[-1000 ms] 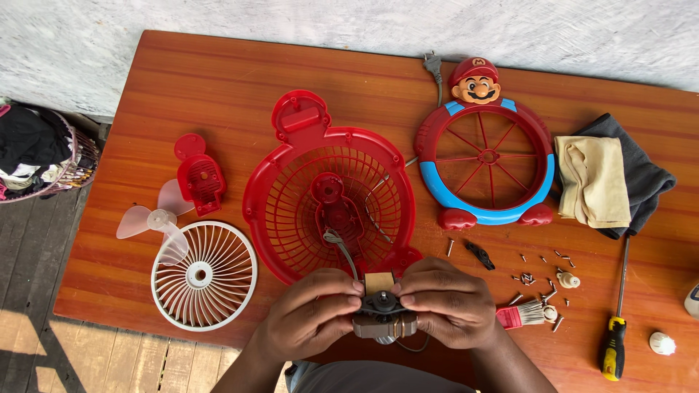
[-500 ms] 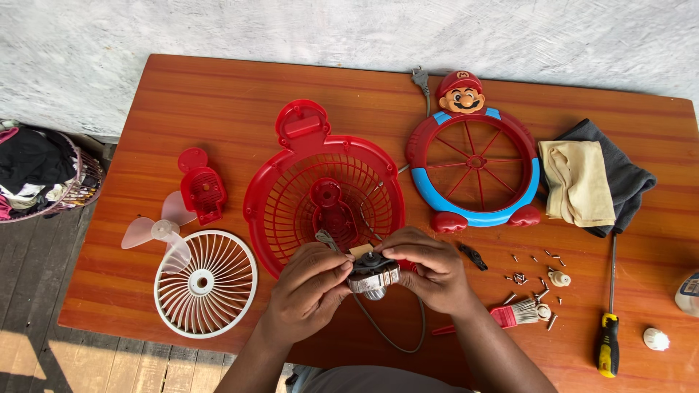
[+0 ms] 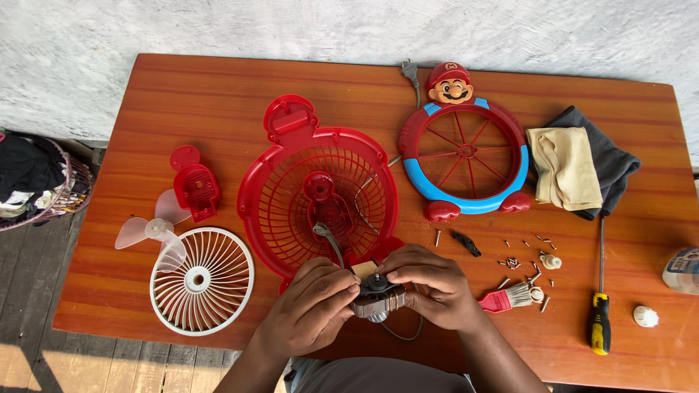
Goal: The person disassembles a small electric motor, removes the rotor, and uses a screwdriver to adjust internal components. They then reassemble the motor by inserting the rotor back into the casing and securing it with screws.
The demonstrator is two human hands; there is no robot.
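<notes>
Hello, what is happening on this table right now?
A person holds a small fan motor between the left hand and the right hand, at the near edge of the wooden table. A dismantled toy fan lies around it: the red rear grille, white front grille, blades, screws and a screwdriver.

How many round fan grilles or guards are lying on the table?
3: the white grille at front left, the red rear guard in the centre, and the red-and-blue character front ring behind to the right. None seems hidden.
</notes>
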